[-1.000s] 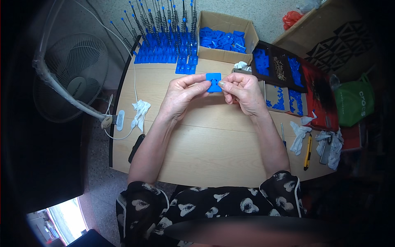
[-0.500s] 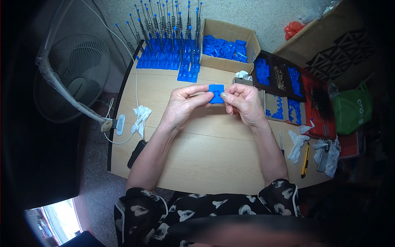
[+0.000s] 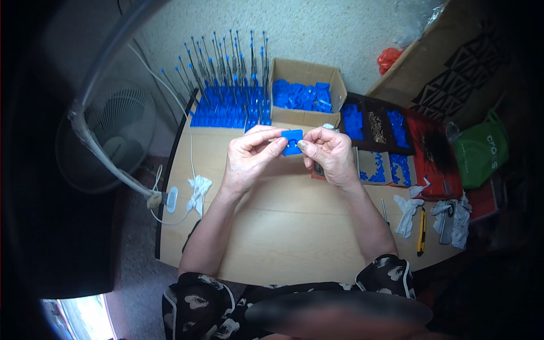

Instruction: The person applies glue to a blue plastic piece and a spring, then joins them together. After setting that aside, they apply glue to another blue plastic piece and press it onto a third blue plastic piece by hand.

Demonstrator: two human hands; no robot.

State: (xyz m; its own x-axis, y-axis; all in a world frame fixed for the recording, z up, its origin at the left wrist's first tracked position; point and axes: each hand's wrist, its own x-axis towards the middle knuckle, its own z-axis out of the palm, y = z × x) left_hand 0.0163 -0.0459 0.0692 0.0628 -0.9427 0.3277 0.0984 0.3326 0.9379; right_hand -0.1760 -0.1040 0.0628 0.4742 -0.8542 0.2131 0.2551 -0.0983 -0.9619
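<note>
Between my two hands, over the far middle of the table, is a small square blue plastic piece with a notch or opening in its middle. My left hand pinches its left edge between thumb and fingers. At the right edge, my right hand is closed, thumb and forefinger pressed on the piece. Whether a smaller part sits between those right fingertips is hidden. Beyond the hands, several blue bases stand in rows, with dark springs and blue-tipped rods rising from them.
A cardboard box holds loose blue plastic parts. To its right, a dark divided tray carries blue parts and brass-coloured pins. A yellow cutter, a screwdriver and crumpled tissues lie at right. A white cable crosses the left side.
The head view has shifted, so the table and boxes appear lower in it. Both hands keep their hold on the blue piece, which is now tilted slightly.
</note>
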